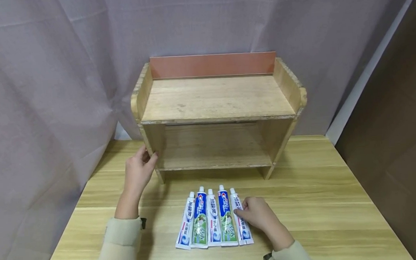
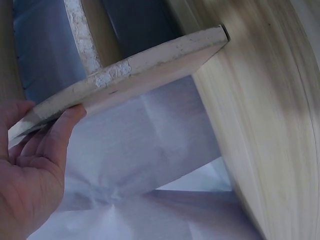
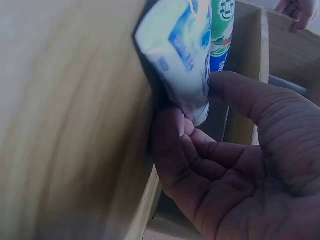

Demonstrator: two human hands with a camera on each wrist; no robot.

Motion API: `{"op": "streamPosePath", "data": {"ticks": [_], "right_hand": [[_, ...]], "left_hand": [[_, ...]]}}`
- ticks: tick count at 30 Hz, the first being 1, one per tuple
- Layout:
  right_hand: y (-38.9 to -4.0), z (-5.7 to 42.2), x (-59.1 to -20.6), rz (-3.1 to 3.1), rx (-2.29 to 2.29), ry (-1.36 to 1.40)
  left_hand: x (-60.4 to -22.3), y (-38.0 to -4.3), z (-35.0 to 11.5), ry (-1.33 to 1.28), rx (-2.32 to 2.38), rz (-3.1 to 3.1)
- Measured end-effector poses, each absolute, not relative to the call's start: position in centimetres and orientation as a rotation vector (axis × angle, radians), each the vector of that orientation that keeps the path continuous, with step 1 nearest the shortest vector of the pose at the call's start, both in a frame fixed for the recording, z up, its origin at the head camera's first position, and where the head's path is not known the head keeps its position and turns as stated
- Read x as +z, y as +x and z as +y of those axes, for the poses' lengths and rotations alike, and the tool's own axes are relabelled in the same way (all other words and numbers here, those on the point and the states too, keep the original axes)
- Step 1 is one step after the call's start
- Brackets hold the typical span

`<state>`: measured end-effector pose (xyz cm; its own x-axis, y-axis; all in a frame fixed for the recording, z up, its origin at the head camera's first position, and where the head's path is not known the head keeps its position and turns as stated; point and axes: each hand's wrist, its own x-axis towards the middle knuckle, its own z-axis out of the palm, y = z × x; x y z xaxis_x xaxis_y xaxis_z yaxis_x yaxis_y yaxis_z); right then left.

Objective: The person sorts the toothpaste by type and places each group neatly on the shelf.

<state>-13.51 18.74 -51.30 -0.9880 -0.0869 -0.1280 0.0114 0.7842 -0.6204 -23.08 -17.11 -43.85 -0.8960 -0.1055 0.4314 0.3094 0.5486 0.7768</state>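
Note:
My left hand (image 1: 138, 171) grips the front edge of the left side panel of a small wooden shelf (image 1: 213, 99); the left wrist view shows thumb and fingers on either face of that panel (image 2: 125, 75). In front of the shelf, several toothpaste tubes lie side by side on the table, caps toward the shelf. My right hand (image 1: 261, 215) pinches the rightmost one, a white toothpaste tube (image 1: 242, 224), between thumb and fingers. Beside it lies a blue and green toothpaste tube (image 1: 227, 217). Seen from the right wrist, the fingertips (image 3: 172, 125) reach under the white tube's edge.
The light wooden table (image 1: 329, 202) carries the shelf near its back edge. Behind hangs a grey curtain (image 1: 200, 17), and a brown panel (image 1: 395, 113) stands at the right. A reddish backboard (image 1: 213, 65) rises along the shelf's top. Both shelf levels hold nothing.

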Motion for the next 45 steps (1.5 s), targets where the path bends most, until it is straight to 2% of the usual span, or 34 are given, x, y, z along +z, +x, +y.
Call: {"op": "streamPosePath", "data": {"ticks": [45], "right_hand": [[-13.6,20.0,-52.0,2.65,-1.253,0.044]], "left_hand": [[-43.6,-23.2,-17.9,-0.189,-1.359,-2.441]]}}
